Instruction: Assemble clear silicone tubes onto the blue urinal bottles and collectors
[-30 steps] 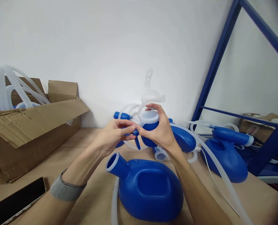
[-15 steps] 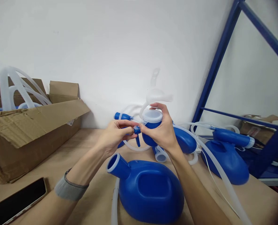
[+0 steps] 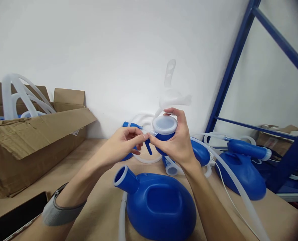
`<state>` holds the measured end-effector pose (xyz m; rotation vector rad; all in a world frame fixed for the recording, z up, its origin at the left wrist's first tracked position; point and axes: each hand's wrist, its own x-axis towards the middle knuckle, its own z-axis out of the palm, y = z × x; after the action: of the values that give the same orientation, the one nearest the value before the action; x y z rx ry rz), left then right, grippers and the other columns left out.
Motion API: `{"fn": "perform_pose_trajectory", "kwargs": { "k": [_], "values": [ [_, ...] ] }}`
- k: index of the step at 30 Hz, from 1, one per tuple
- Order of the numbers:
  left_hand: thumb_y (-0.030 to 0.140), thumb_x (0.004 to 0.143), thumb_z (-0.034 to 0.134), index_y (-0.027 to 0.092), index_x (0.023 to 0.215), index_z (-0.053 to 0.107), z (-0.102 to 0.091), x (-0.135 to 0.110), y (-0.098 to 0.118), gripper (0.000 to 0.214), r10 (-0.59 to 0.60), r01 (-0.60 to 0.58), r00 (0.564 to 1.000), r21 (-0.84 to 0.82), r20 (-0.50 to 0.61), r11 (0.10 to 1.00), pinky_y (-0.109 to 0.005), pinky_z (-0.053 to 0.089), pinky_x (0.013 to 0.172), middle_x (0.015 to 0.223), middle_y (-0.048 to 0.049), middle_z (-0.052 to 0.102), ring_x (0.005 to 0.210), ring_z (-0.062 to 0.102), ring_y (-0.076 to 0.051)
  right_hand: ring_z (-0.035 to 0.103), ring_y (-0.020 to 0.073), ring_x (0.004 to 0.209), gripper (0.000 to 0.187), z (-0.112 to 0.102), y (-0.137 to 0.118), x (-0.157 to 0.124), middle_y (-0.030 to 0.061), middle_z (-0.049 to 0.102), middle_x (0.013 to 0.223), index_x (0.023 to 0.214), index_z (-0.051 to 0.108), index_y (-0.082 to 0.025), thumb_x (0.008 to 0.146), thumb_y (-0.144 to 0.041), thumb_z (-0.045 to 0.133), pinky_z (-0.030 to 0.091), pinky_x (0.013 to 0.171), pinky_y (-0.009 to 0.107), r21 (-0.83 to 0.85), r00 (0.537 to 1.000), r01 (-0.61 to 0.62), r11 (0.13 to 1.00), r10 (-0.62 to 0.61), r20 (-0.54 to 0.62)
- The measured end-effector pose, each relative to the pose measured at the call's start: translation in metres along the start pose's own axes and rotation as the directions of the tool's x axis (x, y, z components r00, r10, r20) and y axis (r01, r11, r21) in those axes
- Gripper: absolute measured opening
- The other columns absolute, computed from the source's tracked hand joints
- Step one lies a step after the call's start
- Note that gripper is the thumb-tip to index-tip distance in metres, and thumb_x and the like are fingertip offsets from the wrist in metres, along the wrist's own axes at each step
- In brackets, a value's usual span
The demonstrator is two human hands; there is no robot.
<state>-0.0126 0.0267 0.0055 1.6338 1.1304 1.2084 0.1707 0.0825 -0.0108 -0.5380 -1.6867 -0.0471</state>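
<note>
**Hold state**
- Clamping blue cup (image 3: 164,136) in right hand (image 3: 179,144), fingers curled tight round body and rim of translucent lid (image 3: 164,124), all raised in mid-air above near blue bottle (image 3: 159,204).
- Pinching side fitting (image 3: 147,146) w/ left hand (image 3: 121,147): thumb and forefinger closed on it, other fingers loosely bent, tips meeting right-hand fingertips.

**Risks (judgement only)**
- Losing side fitting from the pinch: small part, fingertip contact only, prob. falling onto the bottle below the hands.
- Popping lid loose by squeezing cup body too hard.
- Snagging clear tube (image 3: 239,197) trailing down past right forearm; tugging it possibly dragging items lying right of the hands.

**Qty in view**
- Hands: 2, both engaged.
- Cup w/ lid: 1.
- Blue bottles: 3, i.e. near one below hands, second blue bottle (image 3: 200,152) behind right hand, third blue bottle (image 3: 241,170) further right.
- Clear funnel piece (image 3: 172,97): 1, above right hand.
- Cardboard box (image 3: 25,140): 1, left of left hand, holding coiled hoses (no. not countable).
- Phone (image 3: 15,217): 1, beside left forearm.
</note>
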Motion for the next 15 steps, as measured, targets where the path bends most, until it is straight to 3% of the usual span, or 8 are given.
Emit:
{"fn": "perform_pose_trajectory", "kwargs": {
  "k": [4, 15],
  "values": [
    [0.035, 0.082, 0.068, 0.017, 0.073, 0.064, 0.0006, -0.001, -0.0015, 0.021, -0.027, 0.029, 0.997, -0.024, 0.069, 0.999, -0.022, 0.056, 0.064, 0.067, 0.0016, 0.063, 0.065, 0.059, -0.01, 0.059, 0.0262, 0.108, 0.062, 0.0014, -0.0022, -0.0002, 0.0063, 0.053, 0.114, 0.122, 0.046, -0.023, 0.07, -0.026, 0.079, 0.051, 0.097, 0.044, 0.017, 1.0, 0.013, 1.0, -0.014, 0.022],
    [0.024, 0.082, 0.057, 0.016, 0.061, 0.059, 0.0043, 0.0058, -0.0013, 0.022, -0.059, 0.058, 0.998, -0.043, -0.005, 0.997, -0.017, 0.05, 0.053, 0.056, 0.0019, 0.059, 0.052, 0.058, -0.007, 0.059, 0.0238, 0.1, 0.063, 0.0083, 0.0006, -0.0032, 0.005, 0.051, 0.11, 0.118, 0.045, -0.022, 0.065, -0.022, 0.078, 0.052, 0.09, 0.04, -0.075, 0.999, 0.018, 0.997, -0.021, -0.046]
  ]
}}
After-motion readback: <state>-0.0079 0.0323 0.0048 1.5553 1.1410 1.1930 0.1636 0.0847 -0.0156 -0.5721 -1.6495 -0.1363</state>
